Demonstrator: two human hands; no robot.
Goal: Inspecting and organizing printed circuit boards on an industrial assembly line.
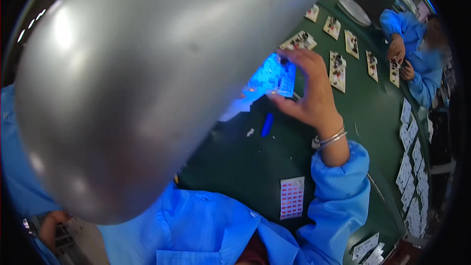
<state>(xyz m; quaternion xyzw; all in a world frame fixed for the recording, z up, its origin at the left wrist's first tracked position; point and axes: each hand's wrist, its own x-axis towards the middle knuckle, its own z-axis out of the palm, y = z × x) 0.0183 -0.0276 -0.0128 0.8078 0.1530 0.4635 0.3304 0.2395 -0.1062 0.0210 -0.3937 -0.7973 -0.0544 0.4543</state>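
My right hand (pixel 314 86) grips the right edge of a circuit board (pixel 274 77), thumb at the lower edge and fingers at the top by a dark component. Bright blue-white light falls on the board. A big grey metal lamp shade (pixel 147 68) covers its left part and nearly all of my left hand. Only a sliver of fingertip (pixel 241 96) shows at the shade's rim, so that hand's grip is hidden. Below the board, a small blue strip (pixel 267 125) lies on the green table (pixel 240 162). A white sheet with rows of red arrow stickers (pixel 292 198) lies nearer me.
Several boards with components (pixel 337 71) lie across the far right of the table. A co-worker (pixel 417 59) in blue handles one board (pixel 394 72) there. Flat white boards (pixel 413 176) overlap along the right edge. Another lamp (pixel 354 11) stands at the back.
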